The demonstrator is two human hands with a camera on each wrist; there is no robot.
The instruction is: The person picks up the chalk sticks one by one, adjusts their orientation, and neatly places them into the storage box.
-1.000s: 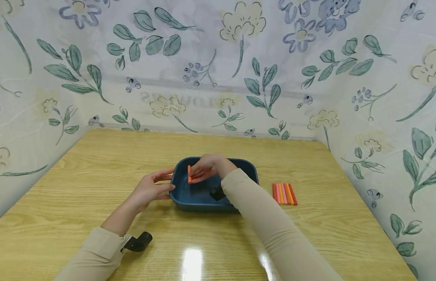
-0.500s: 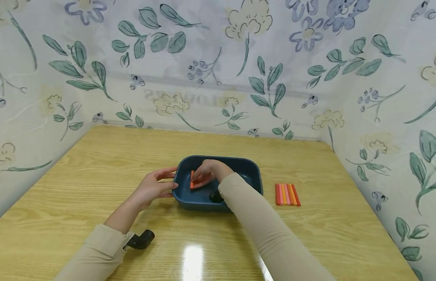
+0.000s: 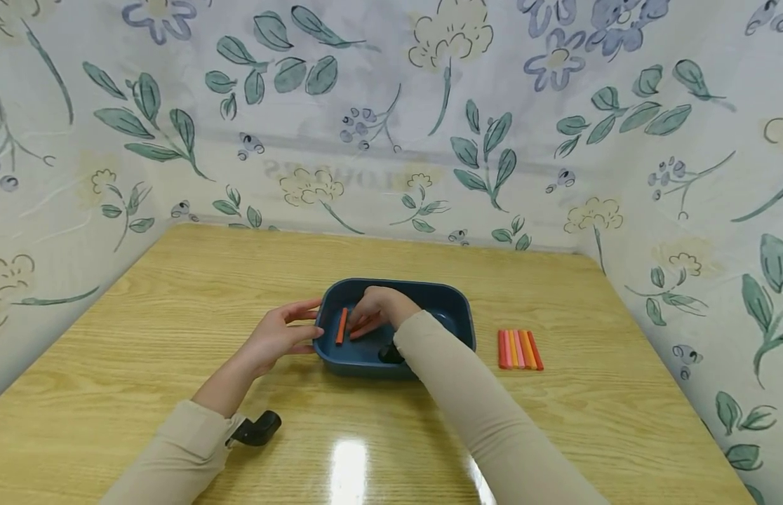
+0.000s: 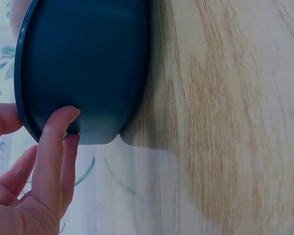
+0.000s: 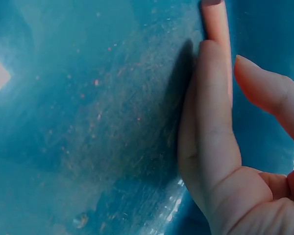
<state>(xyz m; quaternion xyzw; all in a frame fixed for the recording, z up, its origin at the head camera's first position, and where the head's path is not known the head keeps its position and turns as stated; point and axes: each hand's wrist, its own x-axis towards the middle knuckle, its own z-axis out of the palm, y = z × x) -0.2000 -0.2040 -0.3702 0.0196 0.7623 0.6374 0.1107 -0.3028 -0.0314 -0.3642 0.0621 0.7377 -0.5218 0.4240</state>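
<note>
A dark blue box (image 3: 454,322) with rounded corners stands on the wooden table. At its left end, my left hand (image 3: 274,340) holds the wall, thumb at the rim and other fingers along the outside; the left wrist view shows these fingers (image 4: 48,166) against the wall. Inside the box, near the left end, lies a thin orange-red stick (image 3: 342,327). My right hand (image 3: 379,308) reaches into the box just right of this stick. In the right wrist view its fingers extend alongside the stick (image 5: 218,29), and the thumb (image 5: 262,83) stands apart from it.
Several red, pink and orange sticks (image 3: 520,349) lie side by side in a row on the table, right of the box. Floral cloth (image 3: 391,140) forms walls at the back and sides. A dark camera (image 3: 257,428) sits at the left wrist.
The right hand has lowered the orange-red stick into the box and let it go; its fingers are now slightly right of it. The left hand stays at the box's left end.
</note>
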